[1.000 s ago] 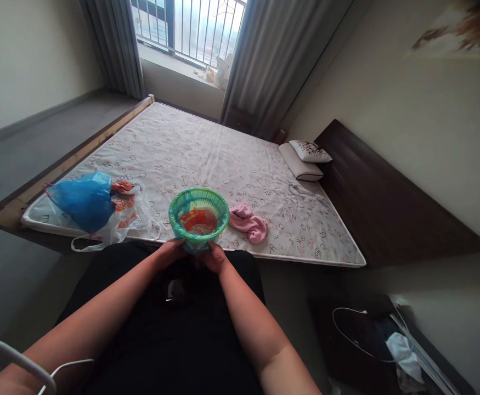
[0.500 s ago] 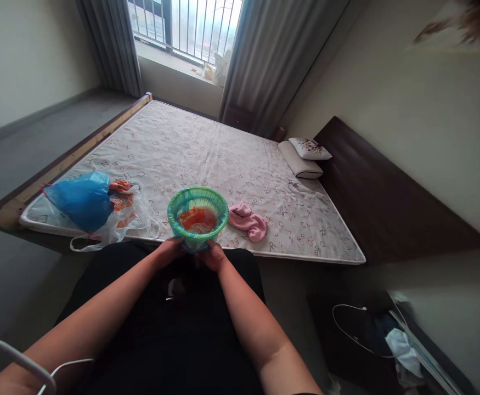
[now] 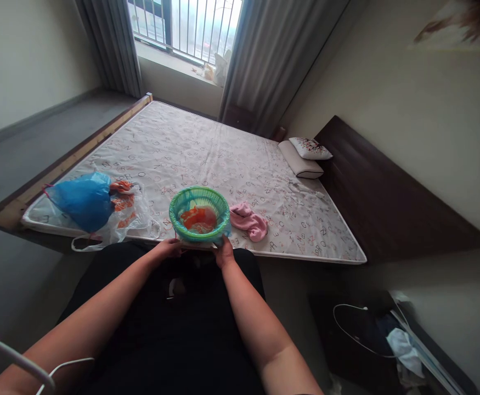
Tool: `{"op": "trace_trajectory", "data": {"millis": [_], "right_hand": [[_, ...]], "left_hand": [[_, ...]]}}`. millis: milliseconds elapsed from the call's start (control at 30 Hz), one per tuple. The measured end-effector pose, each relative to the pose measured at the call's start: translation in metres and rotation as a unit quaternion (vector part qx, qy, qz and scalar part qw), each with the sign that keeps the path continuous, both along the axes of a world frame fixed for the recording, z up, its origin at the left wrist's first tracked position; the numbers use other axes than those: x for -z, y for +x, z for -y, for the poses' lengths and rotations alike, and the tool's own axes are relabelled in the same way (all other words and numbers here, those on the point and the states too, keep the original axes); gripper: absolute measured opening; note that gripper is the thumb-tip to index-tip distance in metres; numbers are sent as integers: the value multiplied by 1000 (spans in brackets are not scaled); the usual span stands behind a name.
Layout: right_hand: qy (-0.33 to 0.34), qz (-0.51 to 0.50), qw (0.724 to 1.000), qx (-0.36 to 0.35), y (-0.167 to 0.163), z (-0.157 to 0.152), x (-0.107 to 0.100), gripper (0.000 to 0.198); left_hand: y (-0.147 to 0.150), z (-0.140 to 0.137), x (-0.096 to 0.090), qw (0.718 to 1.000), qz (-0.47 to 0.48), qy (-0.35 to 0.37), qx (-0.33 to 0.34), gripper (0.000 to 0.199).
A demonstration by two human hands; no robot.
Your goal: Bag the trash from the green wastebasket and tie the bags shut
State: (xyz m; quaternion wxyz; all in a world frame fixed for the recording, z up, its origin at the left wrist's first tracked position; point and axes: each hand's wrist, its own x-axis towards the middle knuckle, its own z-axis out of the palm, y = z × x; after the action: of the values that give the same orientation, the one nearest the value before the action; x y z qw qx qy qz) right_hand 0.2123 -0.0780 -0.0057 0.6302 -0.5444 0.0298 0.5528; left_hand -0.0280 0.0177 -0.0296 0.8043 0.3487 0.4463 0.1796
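A green plastic basket (image 3: pixel 199 192) stands at the near edge of the mattress, lined with a thin bluish plastic bag (image 3: pixel 223 232). Inside the basket lies something orange and white (image 3: pixel 198 218), too unclear to name. My left hand (image 3: pixel 169 248) is closed at the near left of the basket, by a short red string. At the near right, my right hand (image 3: pixel 224 252) is closed with its thumb up against the bag's edge. Both hands seem to grip the bag below the rim; their fingertips are partly hidden.
On the mattress (image 3: pixel 169 142), a blue plastic bag (image 3: pixel 81 198) and a white plastic bag (image 3: pixel 136 211) with orange print lie left. A pink cloth (image 3: pixel 248 220) is right of the basket. Pillows (image 3: pixel 301 160) rest by the dark headboard (image 3: pixel 379 192). A white cable (image 3: pixel 13 354) crosses lower left.
My hands have moved apart from under the basket, the right hand to the right and the left hand slightly left. The basket has hardly shifted.
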Motion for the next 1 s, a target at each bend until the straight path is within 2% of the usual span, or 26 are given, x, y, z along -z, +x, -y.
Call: {"op": "trace_trajectory", "data": {"millis": [100,200,300,433,600,700,767,833,900,967,1000], "right_hand": [[-24,-15,999,-20,-4,3,-1,39],[6,-66,990,-122,-12,5,-6,50],[35,-102,980,-164,-17,6,-12,41],[69,-103,985,-116,-13,5,-21,28],[76,-118,987,-75,10,17,-40,25],[118,-108,986,-45,24,25,-58,28],[151,-89,985,4,32,26,-72,29],[148,-54,984,82,37,21,-86,27],[122,-9,981,150,37,11,-97,24],[106,45,981,159,33,-1,-104,22],[102,79,982,137,30,-6,-106,26]], "left_hand": [[2,13,-17,998,15,-43,34,34],[3,24,-40,983,98,-108,107,35],[3,32,-55,964,166,-123,165,31],[2,35,-57,960,194,-90,179,31],[1,33,-53,967,208,-81,119,25],[2,29,-57,969,215,-74,91,24],[2,28,-61,971,214,-63,82,24],[2,29,-65,972,208,-53,99,25],[4,33,-70,968,202,-47,143,30],[8,41,-75,960,196,-40,197,40],[11,46,-78,955,193,-35,221,46]]}}
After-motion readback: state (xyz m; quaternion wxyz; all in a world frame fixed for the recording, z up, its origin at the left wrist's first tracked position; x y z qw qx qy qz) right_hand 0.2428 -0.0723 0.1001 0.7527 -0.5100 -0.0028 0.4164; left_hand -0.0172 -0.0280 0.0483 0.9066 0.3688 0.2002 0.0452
